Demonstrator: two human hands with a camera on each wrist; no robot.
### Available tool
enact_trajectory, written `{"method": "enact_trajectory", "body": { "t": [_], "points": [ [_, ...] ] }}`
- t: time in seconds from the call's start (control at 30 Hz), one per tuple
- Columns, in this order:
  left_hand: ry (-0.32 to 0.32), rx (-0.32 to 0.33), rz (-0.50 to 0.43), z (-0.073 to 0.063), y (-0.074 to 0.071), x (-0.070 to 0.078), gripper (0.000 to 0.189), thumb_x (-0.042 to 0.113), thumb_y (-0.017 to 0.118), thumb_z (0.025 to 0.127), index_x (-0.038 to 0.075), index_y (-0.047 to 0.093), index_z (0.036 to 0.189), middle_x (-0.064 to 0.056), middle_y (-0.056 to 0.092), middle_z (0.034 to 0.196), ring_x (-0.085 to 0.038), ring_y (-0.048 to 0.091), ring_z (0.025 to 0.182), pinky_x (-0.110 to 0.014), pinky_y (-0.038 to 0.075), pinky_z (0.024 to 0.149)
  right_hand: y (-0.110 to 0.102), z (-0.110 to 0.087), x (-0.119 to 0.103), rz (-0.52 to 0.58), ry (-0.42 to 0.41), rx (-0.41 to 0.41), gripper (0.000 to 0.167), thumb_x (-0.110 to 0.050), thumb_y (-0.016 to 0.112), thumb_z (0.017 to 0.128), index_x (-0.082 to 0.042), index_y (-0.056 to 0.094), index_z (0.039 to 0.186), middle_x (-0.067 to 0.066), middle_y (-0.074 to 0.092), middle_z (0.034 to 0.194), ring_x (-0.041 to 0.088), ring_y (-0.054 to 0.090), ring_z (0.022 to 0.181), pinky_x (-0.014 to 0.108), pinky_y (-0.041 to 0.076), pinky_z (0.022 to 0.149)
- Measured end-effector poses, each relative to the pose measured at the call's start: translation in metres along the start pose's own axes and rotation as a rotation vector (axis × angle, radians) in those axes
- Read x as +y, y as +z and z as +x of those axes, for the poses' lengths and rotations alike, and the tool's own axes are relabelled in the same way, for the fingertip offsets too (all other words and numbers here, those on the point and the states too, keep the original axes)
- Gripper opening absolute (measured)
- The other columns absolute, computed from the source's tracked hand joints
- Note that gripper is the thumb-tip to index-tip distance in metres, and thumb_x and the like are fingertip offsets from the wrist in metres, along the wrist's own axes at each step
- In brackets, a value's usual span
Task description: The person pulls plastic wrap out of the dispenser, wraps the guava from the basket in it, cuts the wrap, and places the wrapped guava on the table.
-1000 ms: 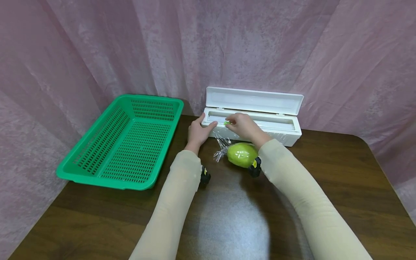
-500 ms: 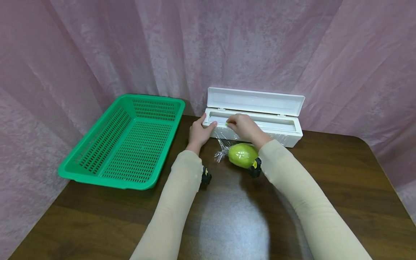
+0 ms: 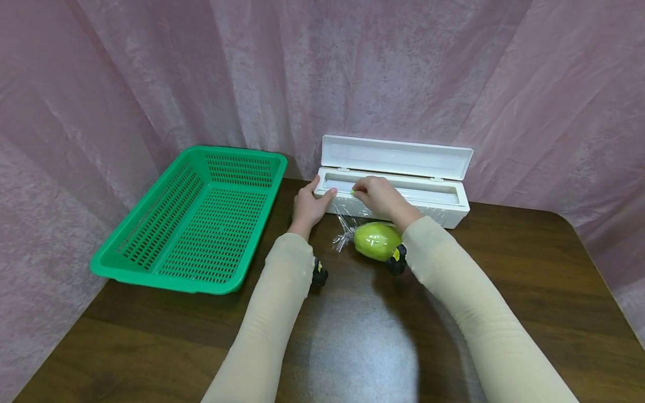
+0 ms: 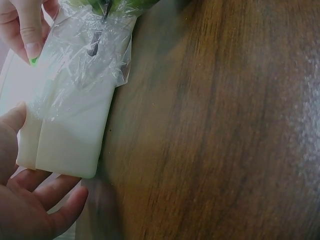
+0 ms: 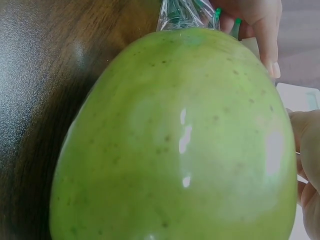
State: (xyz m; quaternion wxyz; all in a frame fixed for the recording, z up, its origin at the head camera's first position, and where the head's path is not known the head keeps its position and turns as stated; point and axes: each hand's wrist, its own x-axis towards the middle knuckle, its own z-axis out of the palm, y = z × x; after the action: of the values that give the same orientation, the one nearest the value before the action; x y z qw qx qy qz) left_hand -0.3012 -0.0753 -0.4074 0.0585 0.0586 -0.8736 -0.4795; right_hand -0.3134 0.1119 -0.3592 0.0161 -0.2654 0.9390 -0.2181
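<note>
A white cling film box (image 3: pixel 450 202) stands with its lid raised, film hanging over its front. My left hand (image 3: pixel 307 207) grips the box's left end, thumb on the top edge and fingers round the end in the left wrist view. Above the front rim, near the left end, my right hand (image 3: pixel 378 196) pinches a small bright green piece (image 4: pixel 33 61), apparently a slide cutter; mostly the fingers hide it. Just in front of the box lies a large green fruit (image 3: pixel 375 240) in clear film, its bunched film end (image 3: pixel 342 239) pointing left. In the right wrist view the fruit nearly fills the picture.
At the left a green plastic basket (image 3: pixel 274 184) with slotted walls stands on the dark wooden table (image 3: pixel 353 347). A pink curtain (image 3: pixel 282 67) hangs close behind the basket and box. The table's right edge curves at the back corner.
My right hand has shifted very slightly to the right, and less of the green piece shows between its fingers. My left hand stays on the box end; the fruit looks unmoved.
</note>
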Motion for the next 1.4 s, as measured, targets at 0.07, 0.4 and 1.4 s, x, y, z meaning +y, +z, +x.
{"method": "enact_trajectory", "body": {
  "t": [0.07, 0.4, 1.4],
  "points": [
    [0.0, -0.001, -0.001, -0.0006, -0.0004, 0.0005, 0.068, 0.048, 0.063, 0.087, 0.02, 0.041, 0.145, -0.003, 0.044, 0.146, -0.025, 0.042, 0.133, -0.037, 0.034, 0.11, 0.0002, -0.0002, 0.0002, -0.001, -0.002, 0.002, 0.026, -0.017, 0.057, 0.095, -0.001, 0.065, 0.114, 0.015, 0.068, 0.11, 0.028, 0.063, 0.101, 0.04, 0.05, 0.091],
    [-0.003, -0.009, -0.005, -0.0018, -0.0006, 0.0003, 0.068, 0.048, 0.063, 0.087, 0.021, 0.04, 0.145, -0.003, 0.043, 0.147, -0.025, 0.041, 0.134, -0.037, 0.034, 0.111, 0.0002, -0.0013, 0.0014, -0.003, -0.011, 0.007, 0.025, -0.016, 0.058, 0.095, -0.001, 0.065, 0.113, 0.015, 0.068, 0.109, 0.027, 0.064, 0.1, 0.039, 0.05, 0.091],
    [0.002, -0.011, -0.012, -0.0002, 0.0, -0.0011, 0.07, 0.048, 0.064, 0.087, 0.02, 0.039, 0.145, -0.003, 0.042, 0.148, -0.024, 0.04, 0.135, -0.036, 0.033, 0.111, -0.0028, -0.0063, 0.0043, -0.012, -0.002, 0.021, 0.024, -0.016, 0.057, 0.095, -0.001, 0.066, 0.111, 0.015, 0.068, 0.107, 0.027, 0.064, 0.098, 0.039, 0.051, 0.09]
  ]
}}
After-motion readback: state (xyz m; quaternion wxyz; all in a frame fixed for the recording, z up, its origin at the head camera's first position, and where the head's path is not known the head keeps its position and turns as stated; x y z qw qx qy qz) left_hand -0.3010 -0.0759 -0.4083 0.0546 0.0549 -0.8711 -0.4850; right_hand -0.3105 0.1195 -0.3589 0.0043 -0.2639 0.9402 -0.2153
